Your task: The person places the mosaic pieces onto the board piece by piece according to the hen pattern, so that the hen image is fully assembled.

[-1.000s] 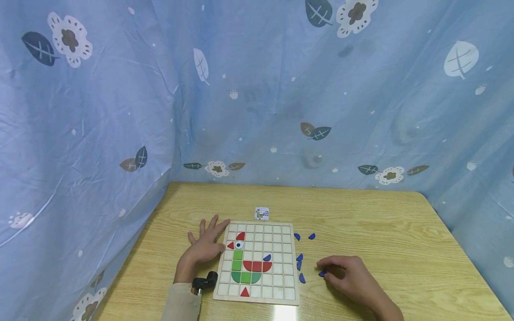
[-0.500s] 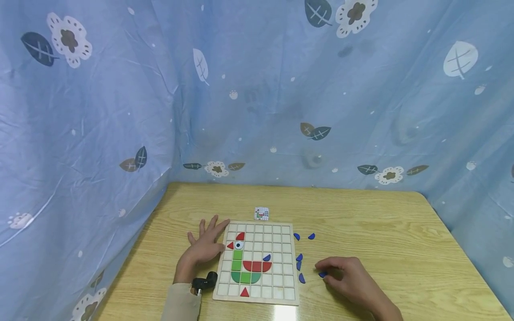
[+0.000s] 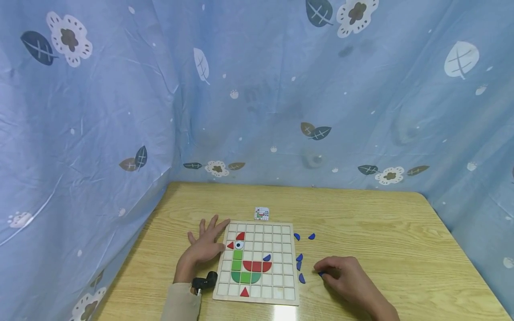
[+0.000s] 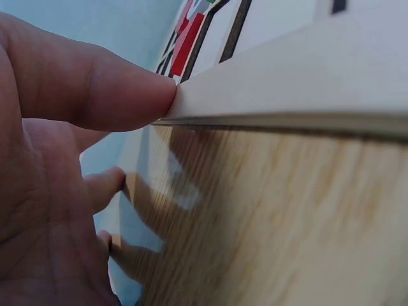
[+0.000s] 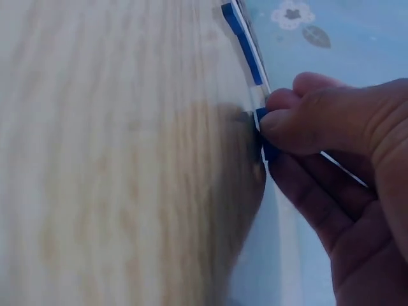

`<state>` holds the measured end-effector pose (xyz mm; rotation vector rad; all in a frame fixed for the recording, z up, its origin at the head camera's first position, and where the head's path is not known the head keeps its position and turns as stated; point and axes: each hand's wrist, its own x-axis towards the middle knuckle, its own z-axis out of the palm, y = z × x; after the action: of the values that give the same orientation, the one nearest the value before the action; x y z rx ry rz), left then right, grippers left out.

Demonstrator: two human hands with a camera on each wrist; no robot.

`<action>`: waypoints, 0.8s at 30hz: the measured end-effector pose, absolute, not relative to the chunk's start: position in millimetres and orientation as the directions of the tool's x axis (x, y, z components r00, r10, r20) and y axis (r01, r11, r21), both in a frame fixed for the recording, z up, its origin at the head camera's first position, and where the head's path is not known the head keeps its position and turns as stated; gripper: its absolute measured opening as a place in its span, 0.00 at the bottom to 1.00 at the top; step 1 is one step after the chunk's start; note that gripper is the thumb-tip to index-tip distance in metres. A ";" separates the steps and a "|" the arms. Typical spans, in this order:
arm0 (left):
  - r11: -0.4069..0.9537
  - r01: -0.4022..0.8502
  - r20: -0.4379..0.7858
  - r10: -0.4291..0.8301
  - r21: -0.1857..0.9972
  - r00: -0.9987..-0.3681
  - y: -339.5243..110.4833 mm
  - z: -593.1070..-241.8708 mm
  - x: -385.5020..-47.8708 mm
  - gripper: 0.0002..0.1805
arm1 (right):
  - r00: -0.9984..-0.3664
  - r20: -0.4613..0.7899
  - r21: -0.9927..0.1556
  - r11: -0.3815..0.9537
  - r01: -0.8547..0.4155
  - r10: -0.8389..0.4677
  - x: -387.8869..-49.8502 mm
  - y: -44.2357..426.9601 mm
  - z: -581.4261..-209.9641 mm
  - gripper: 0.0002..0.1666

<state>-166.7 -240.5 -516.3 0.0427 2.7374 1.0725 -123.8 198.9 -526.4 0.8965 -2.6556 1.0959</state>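
A wooden grid board carries flat red, green and blue shapes laid out as a bird. My left hand lies at its left side with fingers spread; the thumb touches the board's edge in the left wrist view. Right of the board, my right hand pinches a small blue half-round piece between thumb and fingers, close to the tabletop. Most of that piece is hidden by the fingers in the head view. On the board, one blue piece sits above the red row.
Several loose blue pieces lie along the board's right edge, among them one piece nearest the front and another farther back. A small pattern card rests behind the board. A blue patterned curtain surrounds the wooden table.
My right hand has shifted slightly left, toward the board, with the blue piece in its fingers. The left hand and the board have stayed in place.
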 end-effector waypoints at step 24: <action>0.726 -0.027 -0.159 0.115 0.687 -0.981 -241.8 -515.0 -165.7 0.50 | -0.648 0.376 -0.537 0.414 -0.735 -0.662 -190.9 122.5 -509.5 0.17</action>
<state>-165.7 -241.8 -515.0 0.0705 2.7386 1.0948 -190.9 122.5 -509.5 1.2653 -2.5525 1.0525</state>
